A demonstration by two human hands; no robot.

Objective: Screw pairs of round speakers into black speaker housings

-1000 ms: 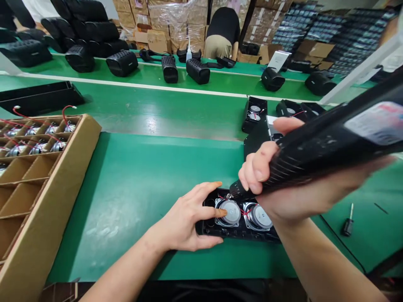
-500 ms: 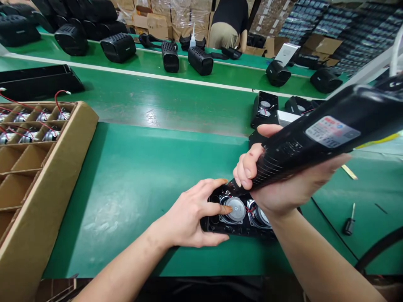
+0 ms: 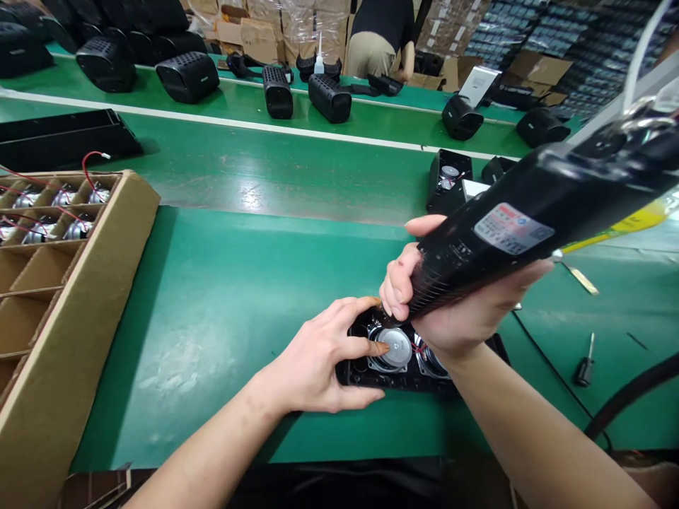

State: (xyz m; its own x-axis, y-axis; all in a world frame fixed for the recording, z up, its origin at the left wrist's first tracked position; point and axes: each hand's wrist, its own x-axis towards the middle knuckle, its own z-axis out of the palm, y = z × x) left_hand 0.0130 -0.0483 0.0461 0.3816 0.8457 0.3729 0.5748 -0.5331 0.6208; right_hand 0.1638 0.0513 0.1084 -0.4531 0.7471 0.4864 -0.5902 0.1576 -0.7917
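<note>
My right hand (image 3: 450,325) is wrapped around a black electric screwdriver (image 3: 477,247), which slants down to the left. Its tip reaches the far left corner of a black speaker housing (image 3: 419,383); my fingers partly hide the exact contact. Two round speaker drivers sit inside the housing, the left one (image 3: 397,348) in plain sight and the right one (image 3: 432,362) partly behind my wrist. My left hand (image 3: 326,353) grips the housing's left end, thumb along the near side, one finger at the far edge and the index finger on the left driver.
On the left stands a divided cardboard box (image 3: 114,247) with wired drivers in some cells. A small screwdriver (image 3: 585,367) lies at the right, near a black cable (image 3: 562,375). Black speakers (image 3: 188,76) line the green belt behind. A person (image 3: 379,39) bends over at the back.
The electric screwdriver and my right hand have shifted left and slightly down, the tip closer to the housing's corner. My left hand keeps its hold. The whole view has shifted slightly.
</note>
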